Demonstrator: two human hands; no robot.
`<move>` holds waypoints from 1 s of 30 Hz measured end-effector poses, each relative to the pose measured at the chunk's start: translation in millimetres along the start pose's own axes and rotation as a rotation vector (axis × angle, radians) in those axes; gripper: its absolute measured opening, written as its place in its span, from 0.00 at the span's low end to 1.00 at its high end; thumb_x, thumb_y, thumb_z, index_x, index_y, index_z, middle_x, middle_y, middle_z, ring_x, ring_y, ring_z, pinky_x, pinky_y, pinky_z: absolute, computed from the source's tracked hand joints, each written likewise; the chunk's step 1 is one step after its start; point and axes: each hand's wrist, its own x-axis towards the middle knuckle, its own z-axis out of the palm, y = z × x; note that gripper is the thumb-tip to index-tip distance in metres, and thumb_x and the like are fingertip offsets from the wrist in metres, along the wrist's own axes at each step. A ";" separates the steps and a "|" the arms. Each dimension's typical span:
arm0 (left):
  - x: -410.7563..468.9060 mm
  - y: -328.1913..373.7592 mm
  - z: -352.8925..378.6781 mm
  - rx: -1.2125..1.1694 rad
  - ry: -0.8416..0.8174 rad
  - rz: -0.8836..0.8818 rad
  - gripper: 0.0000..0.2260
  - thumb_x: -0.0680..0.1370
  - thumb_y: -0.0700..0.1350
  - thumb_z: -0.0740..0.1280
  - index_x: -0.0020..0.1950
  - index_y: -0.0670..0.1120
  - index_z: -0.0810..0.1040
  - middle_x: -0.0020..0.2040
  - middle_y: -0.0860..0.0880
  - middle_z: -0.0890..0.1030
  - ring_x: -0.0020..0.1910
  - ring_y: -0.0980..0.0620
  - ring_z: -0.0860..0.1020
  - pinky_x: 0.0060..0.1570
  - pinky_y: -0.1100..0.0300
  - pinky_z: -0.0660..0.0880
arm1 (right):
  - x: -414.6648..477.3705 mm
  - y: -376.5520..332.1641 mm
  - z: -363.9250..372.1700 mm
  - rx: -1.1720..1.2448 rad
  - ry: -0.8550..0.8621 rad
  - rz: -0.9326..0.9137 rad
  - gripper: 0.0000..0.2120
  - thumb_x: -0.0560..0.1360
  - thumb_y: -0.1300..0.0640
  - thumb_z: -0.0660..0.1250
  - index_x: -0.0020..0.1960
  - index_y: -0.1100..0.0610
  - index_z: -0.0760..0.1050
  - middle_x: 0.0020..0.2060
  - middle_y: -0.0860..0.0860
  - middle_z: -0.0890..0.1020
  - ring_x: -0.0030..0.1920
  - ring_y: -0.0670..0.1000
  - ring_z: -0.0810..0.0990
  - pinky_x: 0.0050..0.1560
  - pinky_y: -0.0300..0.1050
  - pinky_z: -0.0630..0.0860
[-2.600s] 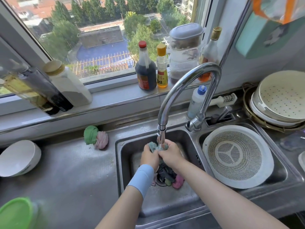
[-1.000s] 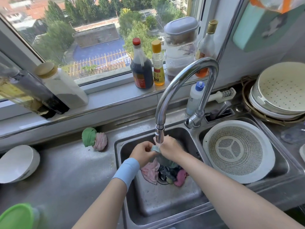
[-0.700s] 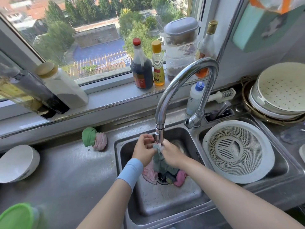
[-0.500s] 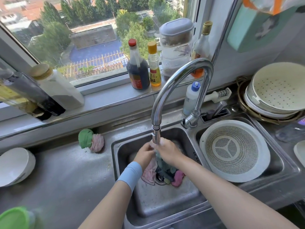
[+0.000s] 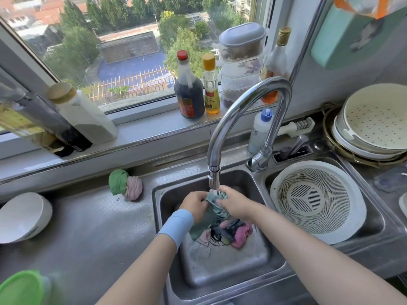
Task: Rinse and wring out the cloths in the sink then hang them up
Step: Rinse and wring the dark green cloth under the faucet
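Holding a teal cloth (image 5: 212,213) under the faucet (image 5: 242,102), we clench left hand (image 5: 195,204) and right hand (image 5: 236,204) around it; other cloths (image 5: 241,235) lie in the sink (image 5: 220,271).

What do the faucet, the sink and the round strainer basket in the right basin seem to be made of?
Faucet: polished metal, likely chromed or stainless; it mirrors the window light.
Sink: brushed stainless steel by its look, a dull grey sheen with water stains.
Strainer basket: probably white plastic, matte, with fine moulded slots.

Two hands (image 5: 195,204) (image 5: 236,205), two balled cloths (image 5: 118,181) (image 5: 133,187), two colanders (image 5: 317,201) (image 5: 374,115), one bowl (image 5: 24,216), one faucet (image 5: 242,95).
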 end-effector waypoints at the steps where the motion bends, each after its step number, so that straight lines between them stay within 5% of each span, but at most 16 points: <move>1: 0.5 4.0 3.5 0.027 0.006 0.002 0.13 0.79 0.41 0.62 0.57 0.53 0.81 0.47 0.54 0.84 0.45 0.53 0.80 0.48 0.60 0.74 | 2.3 -0.8 1.8 -0.050 0.053 -0.007 0.15 0.81 0.61 0.61 0.65 0.48 0.73 0.54 0.55 0.78 0.43 0.54 0.82 0.33 0.47 0.80; 5: 3.3 14.1 12.8 -0.184 0.232 -0.119 0.09 0.76 0.43 0.68 0.56 0.49 0.76 0.51 0.51 0.83 0.48 0.52 0.81 0.52 0.56 0.77 | 12.0 -6.2 8.6 -0.141 0.373 -0.134 0.03 0.79 0.58 0.61 0.49 0.51 0.72 0.45 0.51 0.79 0.43 0.51 0.76 0.43 0.45 0.73; 8: 4.9 17.6 10.6 -0.298 0.295 -0.133 0.05 0.71 0.47 0.73 0.45 0.49 0.82 0.41 0.54 0.84 0.40 0.54 0.81 0.44 0.59 0.79 | 14.3 -11.4 9.8 -0.145 0.398 -0.087 0.09 0.76 0.50 0.62 0.46 0.56 0.72 0.40 0.53 0.80 0.43 0.54 0.76 0.48 0.51 0.74; 11: 1.3 15.2 12.6 -0.230 0.246 -0.079 0.09 0.70 0.51 0.73 0.39 0.47 0.80 0.32 0.55 0.80 0.33 0.54 0.75 0.36 0.60 0.74 | 13.0 -17.4 2.6 -0.253 0.349 -0.060 0.14 0.67 0.45 0.58 0.35 0.55 0.72 0.35 0.52 0.78 0.39 0.54 0.75 0.43 0.50 0.73; 14: -2.5 9.2 13.6 -0.240 0.103 -0.024 0.03 0.75 0.46 0.70 0.47 0.49 0.79 0.42 0.50 0.83 0.38 0.54 0.78 0.43 0.57 0.77 | 14.7 -16.7 0.5 -0.248 0.324 -0.027 0.15 0.69 0.44 0.58 0.30 0.52 0.72 0.30 0.47 0.77 0.36 0.52 0.74 0.40 0.45 0.71; 16: -6.2 4.7 12.1 -0.337 -0.134 -0.030 0.11 0.76 0.39 0.68 0.57 0.48 0.79 0.50 0.47 0.84 0.47 0.52 0.82 0.51 0.57 0.79 | 15.6 -14.8 5.0 -0.050 0.342 -0.029 0.18 0.71 0.45 0.63 0.27 0.52 0.69 0.24 0.45 0.73 0.32 0.51 0.70 0.37 0.45 0.67; 18: -7.7 -1.9 10.8 -0.299 -0.269 -0.037 0.14 0.74 0.37 0.68 0.59 0.48 0.80 0.53 0.48 0.85 0.52 0.51 0.82 0.56 0.59 0.78 | 15.5 -11.3 8.4 0.130 0.315 -0.039 0.12 0.70 0.49 0.66 0.31 0.51 0.70 0.27 0.48 0.73 0.33 0.51 0.71 0.37 0.47 0.68; 20: -7.6 -6.5 8.5 -0.207 -0.197 -0.029 0.08 0.71 0.44 0.71 0.49 0.50 0.83 0.44 0.53 0.86 0.44 0.55 0.83 0.47 0.64 0.79 | 12.7 -6.4 5.3 0.218 0.253 -0.053 0.05 0.72 0.56 0.69 0.41 0.55 0.74 0.34 0.53 0.78 0.36 0.52 0.77 0.37 0.48 0.75; 22: -4.2 -8.5 4.8 -0.144 -0.047 -0.074 0.05 0.71 0.49 0.73 0.43 0.49 0.82 0.38 0.52 0.84 0.37 0.55 0.81 0.41 0.60 0.79 | 10.5 -0.8 -2.5 0.225 0.190 -0.076 0.10 0.72 0.61 0.73 0.48 0.56 0.73 0.39 0.54 0.81 0.39 0.53 0.80 0.39 0.48 0.79; 26: 2.0 -7.5 2.6 0.003 0.074 -0.110 0.16 0.66 0.60 0.75 0.40 0.48 0.80 0.37 0.50 0.85 0.32 0.55 0.77 0.36 0.60 0.75 | 7.5 8.1 -12.9 0.062 0.105 -0.071 0.14 0.74 0.70 0.69 0.52 0.52 0.76 0.47 0.56 0.84 0.44 0.53 0.81 0.40 0.46 0.79; 30: 5.4 1.9 4.1 -0.090 -0.006 -0.031 0.07 0.72 0.51 0.74 0.44 0.52 0.78 0.41 0.50 0.83 0.40 0.53 0.79 0.44 0.57 0.78 | 10.7 0.9 -11.7 -0.063 0.211 -0.072 0.07 0.72 0.58 0.72 0.47 0.48 0.82 0.38 0.47 0.85 0.37 0.48 0.82 0.32 0.39 0.74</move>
